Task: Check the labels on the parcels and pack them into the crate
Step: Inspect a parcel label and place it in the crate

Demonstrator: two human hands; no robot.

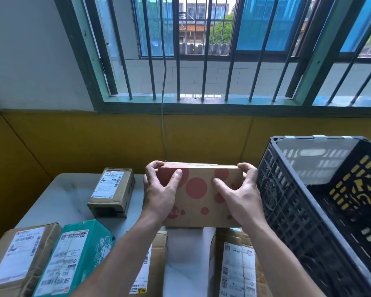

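Note:
A brown cardboard parcel with red dots (198, 195) is held up above the table between both hands. My left hand (162, 192) grips its left end, thumb on the near face and fingers curled over the far edge. My right hand (239, 198) grips its right end the same way. The face turned to me shows no label. The black plastic crate (287, 202) stands just to the right of the parcel, tilted with its open side toward me; a pale sheet lies inside it.
On the white table (58, 196) stand a small brown labelled parcel (113, 192), a brown parcel (17, 260) at near left, a teal box (73, 258), a brown box (154, 266) under my left forearm and a worn labelled box (236, 266). Behind are a yellow wall and a barred window.

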